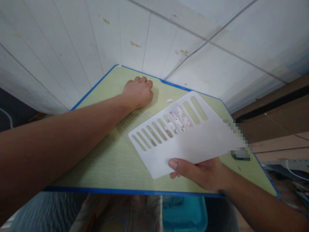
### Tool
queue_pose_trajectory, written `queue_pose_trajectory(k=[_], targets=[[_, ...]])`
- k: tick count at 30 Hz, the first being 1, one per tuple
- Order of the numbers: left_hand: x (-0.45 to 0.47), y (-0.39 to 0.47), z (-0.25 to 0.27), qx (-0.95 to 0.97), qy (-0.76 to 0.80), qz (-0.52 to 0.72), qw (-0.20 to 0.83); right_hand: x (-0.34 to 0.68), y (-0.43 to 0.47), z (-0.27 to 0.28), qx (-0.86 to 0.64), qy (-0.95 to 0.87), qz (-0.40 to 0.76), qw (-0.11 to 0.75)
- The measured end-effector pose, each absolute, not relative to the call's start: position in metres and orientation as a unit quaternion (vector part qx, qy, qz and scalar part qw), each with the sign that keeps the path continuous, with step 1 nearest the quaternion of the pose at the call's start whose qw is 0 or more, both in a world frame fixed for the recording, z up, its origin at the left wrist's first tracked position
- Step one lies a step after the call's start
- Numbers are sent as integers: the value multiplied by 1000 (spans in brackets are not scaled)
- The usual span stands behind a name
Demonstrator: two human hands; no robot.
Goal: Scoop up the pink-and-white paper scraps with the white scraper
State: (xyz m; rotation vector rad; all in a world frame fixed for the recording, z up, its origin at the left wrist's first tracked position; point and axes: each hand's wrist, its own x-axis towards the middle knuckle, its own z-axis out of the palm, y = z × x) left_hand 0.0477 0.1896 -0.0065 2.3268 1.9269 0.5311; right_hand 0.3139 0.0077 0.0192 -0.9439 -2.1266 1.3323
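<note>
My right hand [205, 174] grips a thin white plastic board with a row of long rounded slots [202, 138]. The thumb lies on top, the other fingers underneath, and the board is tilted above the table. Through several slots I see torn paper scraps [178, 119]; whether they lie on the table or cling to the board I cannot tell. My left hand [140, 91] rests on the yellow-green tabletop [103, 167] near its far edge, fingers curled into a fist. Anything inside that fist is hidden. Beside it lies a small white scrap [170, 100].
A blue rim edges the table, and a white panelled wall [154, 38] rises behind it. A grey cable [205, 43] runs down the wall to the far edge. Below the near edge is a turquoise plastic bin [185, 214]. Part of the right side is pixelated.
</note>
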Motion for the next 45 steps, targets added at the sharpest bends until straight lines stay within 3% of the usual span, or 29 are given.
queue_pose_trajectory(k=[13,33,37,41,45], targets=[[51,180,4,761,631,144,39,310,5,16,-334,-760,498,251],[52,175,6,772,622,131,28,314,3,20,-295,-817,458,191],[45,181,3,770,625,127,15,321,17,17,-399,-753,435,291],[23,198,-4,795,591,133,13,335,46,6,-507,-674,312,438],[10,210,-12,797,586,147,5,340,63,4,-519,-668,296,442]])
